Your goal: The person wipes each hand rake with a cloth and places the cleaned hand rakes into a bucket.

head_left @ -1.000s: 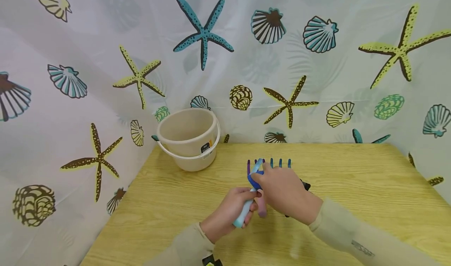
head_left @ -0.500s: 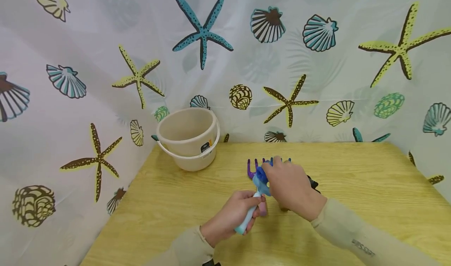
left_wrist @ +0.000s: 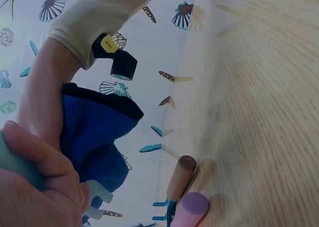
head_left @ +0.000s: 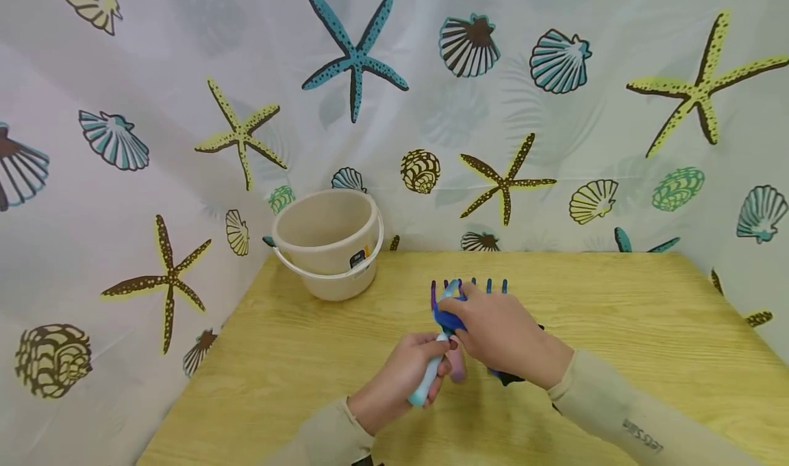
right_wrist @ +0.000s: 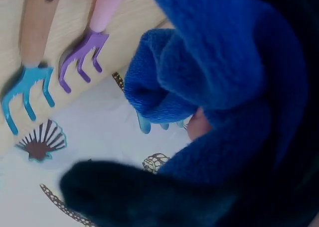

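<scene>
In the head view my left hand (head_left: 407, 366) grips the pale blue handle (head_left: 425, 384) of a small hand rake, tilted with its head pointing away from me. My right hand (head_left: 502, 329) pinches a blue cloth (head_left: 448, 315) around the rake's head. Light blue tips (right_wrist: 144, 123) poke out past the cloth in the right wrist view, but most of the head is covered. The cloth (left_wrist: 92, 132) hangs loosely below the right hand and has a dark edge. My left fingers (left_wrist: 47, 162) are curled around the handle in the left wrist view.
Behind the hands, a purple rake (right_wrist: 79, 62) with a pink handle lies beside a turquoise rake (right_wrist: 25, 92) with a wooden handle. A cream bucket (head_left: 327, 274) with its handle down stands at the table's back left. A shell-patterned curtain (head_left: 431, 123) borders the wooden table (head_left: 296, 363).
My right hand and the cloth moved off the rake's tip, baring part of its light blue head half a second ago, then came back over it. The left hand keeps its grip, nearly still.
</scene>
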Available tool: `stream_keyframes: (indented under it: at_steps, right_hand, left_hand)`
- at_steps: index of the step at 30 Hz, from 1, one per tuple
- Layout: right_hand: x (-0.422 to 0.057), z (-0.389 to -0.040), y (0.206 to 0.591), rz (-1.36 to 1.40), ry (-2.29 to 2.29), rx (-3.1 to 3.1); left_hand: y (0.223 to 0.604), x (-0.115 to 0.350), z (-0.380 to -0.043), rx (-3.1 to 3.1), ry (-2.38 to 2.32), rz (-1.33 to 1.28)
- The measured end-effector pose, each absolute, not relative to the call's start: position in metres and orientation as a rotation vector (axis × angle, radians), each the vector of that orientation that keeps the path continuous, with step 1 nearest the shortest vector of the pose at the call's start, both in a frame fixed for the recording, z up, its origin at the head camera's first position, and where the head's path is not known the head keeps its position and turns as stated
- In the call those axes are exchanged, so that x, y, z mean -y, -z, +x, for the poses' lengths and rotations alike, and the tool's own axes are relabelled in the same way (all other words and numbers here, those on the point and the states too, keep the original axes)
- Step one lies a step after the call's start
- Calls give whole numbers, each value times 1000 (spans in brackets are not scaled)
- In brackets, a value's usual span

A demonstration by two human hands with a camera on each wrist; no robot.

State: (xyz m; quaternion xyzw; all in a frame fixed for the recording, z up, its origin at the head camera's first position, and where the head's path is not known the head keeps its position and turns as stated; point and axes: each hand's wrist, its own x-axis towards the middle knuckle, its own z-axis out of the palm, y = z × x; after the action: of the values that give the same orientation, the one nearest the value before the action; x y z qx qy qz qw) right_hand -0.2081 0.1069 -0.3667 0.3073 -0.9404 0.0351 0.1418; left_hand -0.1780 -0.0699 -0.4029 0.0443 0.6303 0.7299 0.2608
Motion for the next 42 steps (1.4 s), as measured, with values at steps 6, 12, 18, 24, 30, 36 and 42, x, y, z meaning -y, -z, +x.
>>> stream_keyframes:
  at_steps: [6,12,18,24,30,36,42]
  right_hand:
    - [-106,-211,368,913,-94,2665]
    - [-102,-219,382,806,115,2542]
    - [-98,-219,387,696,238,2450]
    - [-98,-214,372,710,140,2638]
    - [-103,-204,355,858,-120,2838]
    - [-107,-201,361,873,-85,2780]
    - [-113,-212,379,765,112,2694]
  left_hand:
    - [401,70,-179,-1731,-1967,91]
    - [404,66,-175,-1781,-1934,97]
    - [405,63,-173,-1838,-1914,103]
    - [402,64,-173,-1805,-1923,102]
    - [404,67,-179,-1786,-1958,90]
    - [408,69,-184,-1764,-2018,80]
    - [406,62,-178,-1751,-1981,42]
